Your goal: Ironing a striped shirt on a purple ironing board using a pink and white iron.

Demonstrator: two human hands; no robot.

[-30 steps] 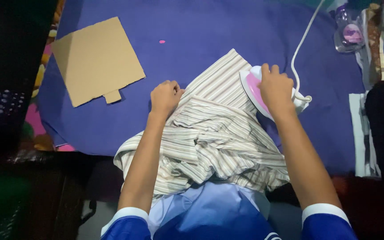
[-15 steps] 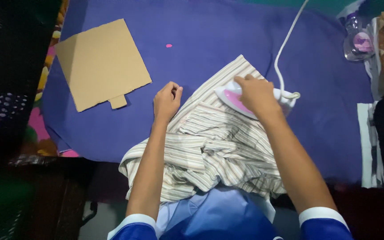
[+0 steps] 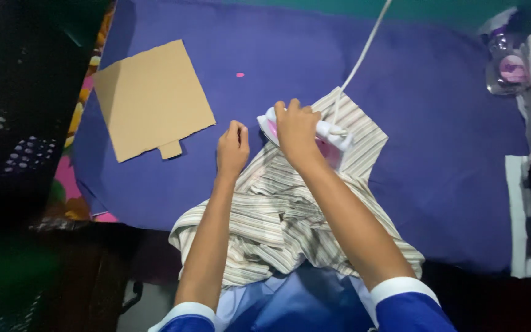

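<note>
Striped cloth (image 3: 290, 215) under curled left hand (image 3: 233, 149); right hand (image 3: 297, 127) apparently grips iron (image 3: 330, 136).

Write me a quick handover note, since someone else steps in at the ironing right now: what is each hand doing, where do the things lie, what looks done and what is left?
Right hand: grips the handle of the white and pink iron, which sits on the upper part of the striped shirt.
Left hand: loosely curled, resting at the shirt's left edge, beside the iron.
Things: the shirt lies on the purple cloth; the white cord runs off the top. A cardboard piece lies apart to the left.
Done: the strip near the iron looks flat.
Left: the lower part, toward the person, is bunched and creased.
</note>
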